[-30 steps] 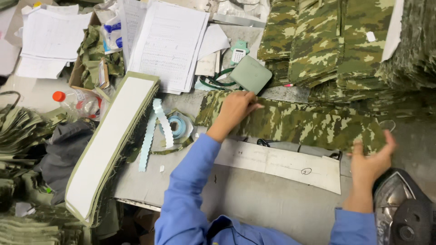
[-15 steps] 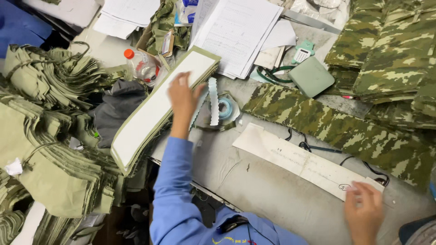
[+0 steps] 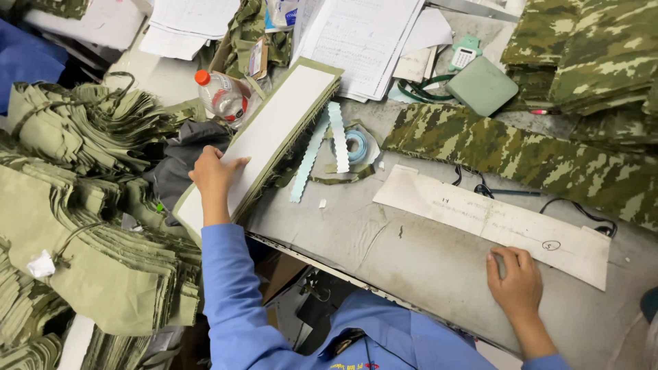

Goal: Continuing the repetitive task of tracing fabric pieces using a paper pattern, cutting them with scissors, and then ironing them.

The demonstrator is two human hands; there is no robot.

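My left hand [image 3: 214, 175] rests flat on the near end of a tall stack of long pale fabric strips [image 3: 274, 130] lying at the table's left edge, fingers spread on the top white piece. My right hand [image 3: 515, 279] presses down on the near edge of a long white paper pattern [image 3: 480, 216] lying flat on the grey table [image 3: 384, 253]. Beyond the pattern lies a long camouflage fabric strip [image 3: 507, 154]. Both my sleeves are blue.
Olive fabric pieces are heaped in piles [image 3: 75, 226] at the left. A plastic bottle with a red cap [image 3: 221, 96], a roll of pale blue tape [image 3: 346, 144], paper sheets [image 3: 363, 41], a green case [image 3: 483, 85] and folded camouflage stacks [image 3: 589, 48] lie at the back.
My left hand has slid from the far part of the strip stack down to its near end. The view has swung a little; my right hand stays on the paper pattern.
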